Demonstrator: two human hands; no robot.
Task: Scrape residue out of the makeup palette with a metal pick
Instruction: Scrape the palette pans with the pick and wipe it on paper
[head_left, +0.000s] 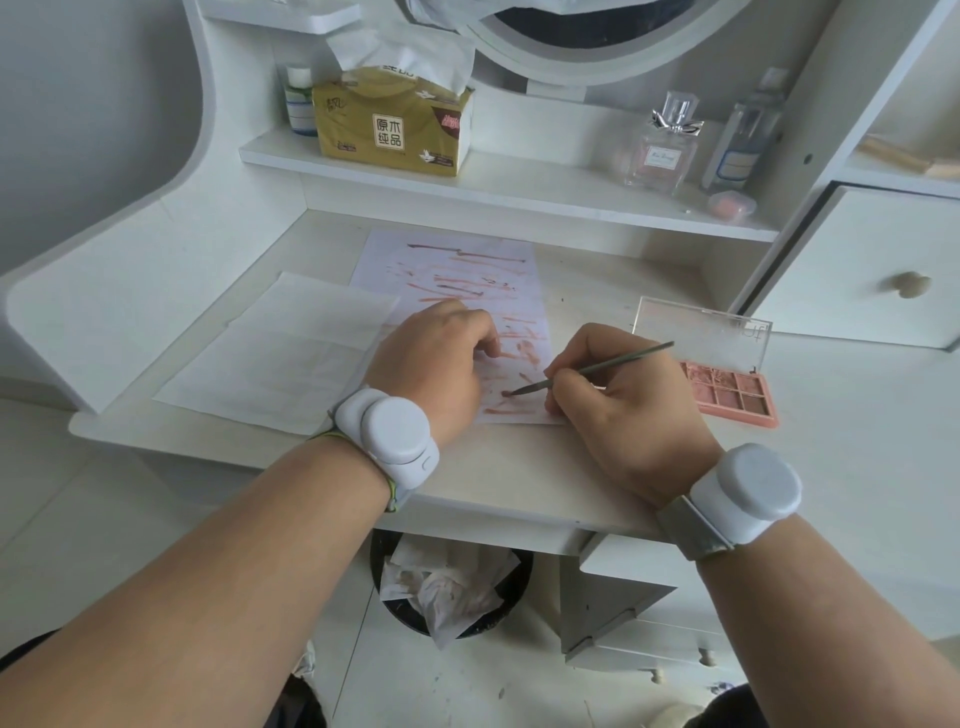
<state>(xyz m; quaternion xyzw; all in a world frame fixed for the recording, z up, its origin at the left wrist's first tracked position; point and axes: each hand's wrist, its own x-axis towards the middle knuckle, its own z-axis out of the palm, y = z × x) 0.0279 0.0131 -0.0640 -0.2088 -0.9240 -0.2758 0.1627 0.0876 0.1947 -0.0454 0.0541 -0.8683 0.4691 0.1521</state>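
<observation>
Lying open near the right edge of the worktop (519, 467), the pink makeup palette (737, 392) sits just beyond the right hand (618, 405), its clear lid (701, 332) tilted up at the back and its pans partly hidden behind the knuckles. The right hand's fingers (558, 382) are curled in a pen-like pinch around the metal pick (587, 370), whose smeared tip touches a sheet of paper (467, 270) streaked with reddish marks, well clear of the palette. The left hand (436, 364) rests on the same sheet just left of the tip, its fingers bent under so that I cannot tell whether they hold anything. A plain white sheet (291, 353) lies toward the worktop's left edge, overlapping the streaked one.
</observation>
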